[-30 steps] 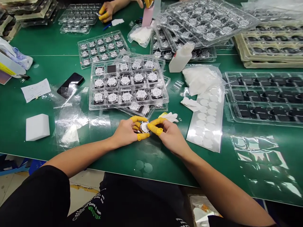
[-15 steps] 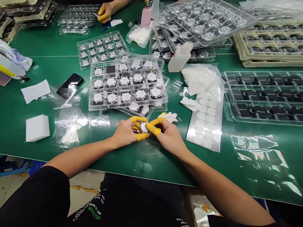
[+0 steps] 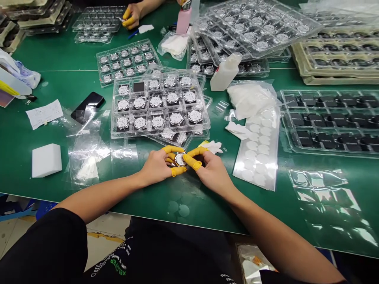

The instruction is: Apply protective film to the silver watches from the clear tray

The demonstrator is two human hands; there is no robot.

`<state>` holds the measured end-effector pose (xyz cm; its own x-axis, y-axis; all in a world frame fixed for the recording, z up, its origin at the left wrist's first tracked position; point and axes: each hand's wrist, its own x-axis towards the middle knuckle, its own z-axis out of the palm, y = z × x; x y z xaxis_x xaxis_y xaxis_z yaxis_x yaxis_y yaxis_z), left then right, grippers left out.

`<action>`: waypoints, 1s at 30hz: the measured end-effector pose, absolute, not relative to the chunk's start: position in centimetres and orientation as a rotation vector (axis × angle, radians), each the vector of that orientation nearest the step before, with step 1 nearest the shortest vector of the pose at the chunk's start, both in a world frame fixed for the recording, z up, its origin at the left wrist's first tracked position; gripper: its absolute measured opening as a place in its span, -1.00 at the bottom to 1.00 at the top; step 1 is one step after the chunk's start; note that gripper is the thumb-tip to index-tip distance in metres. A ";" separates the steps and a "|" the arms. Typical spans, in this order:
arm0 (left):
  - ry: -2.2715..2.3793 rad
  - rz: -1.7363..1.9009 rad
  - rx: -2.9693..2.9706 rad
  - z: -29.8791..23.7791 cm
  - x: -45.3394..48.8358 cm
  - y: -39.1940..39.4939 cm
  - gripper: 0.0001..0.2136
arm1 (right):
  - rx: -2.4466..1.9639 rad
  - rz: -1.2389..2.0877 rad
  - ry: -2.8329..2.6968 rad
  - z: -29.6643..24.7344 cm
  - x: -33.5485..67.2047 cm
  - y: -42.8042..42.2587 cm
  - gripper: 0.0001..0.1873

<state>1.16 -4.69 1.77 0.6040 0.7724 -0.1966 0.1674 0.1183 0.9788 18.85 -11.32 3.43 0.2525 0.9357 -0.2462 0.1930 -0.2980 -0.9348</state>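
Between my hands, just above the near part of the green table, is a round silver watch case (image 3: 180,159) with a white face side up. My left hand (image 3: 161,163), in yellow finger cots, is closed around its left edge and underside. Thumb and fingers of my right hand (image 3: 207,163), with yellow cots too, grip its right edge. Behind them lies a clear plastic tray (image 3: 112,132) with rows of similar watch cases; one compartment in its back row shows only a dark square. A crumpled white wipe (image 3: 213,147) lies just behind my right hand.
A sheet of round clear stickers (image 3: 256,154) and a white bottle (image 3: 225,73) are to the right. Trays of black parts (image 3: 331,118) stand farther right. A white foam block (image 3: 46,161) and a phone (image 3: 88,105) lie left. Another person's hand (image 3: 131,16) works at the back.
My hands and the watch case stay almost still. At the back, the pink bottle's top has a hand on it now, and the bottle has tilted or shifted slightly.
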 end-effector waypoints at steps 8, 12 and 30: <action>0.870 0.548 1.443 2.0 1.2 -4.7 -0.45 | -1.447 0.972 -0.713 3.6 21.7 -10.0 -0.41; 0.871 0.550 1.486 2.0 1.2 -4.7 -0.46 | -1.473 1.391 -0.790 3.7 20.7 -10.4 -0.31; 0.842 0.543 1.440 1.7 1.1 -5.0 -0.46 | -1.469 1.401 -0.583 3.2 17.3 -11.2 -0.46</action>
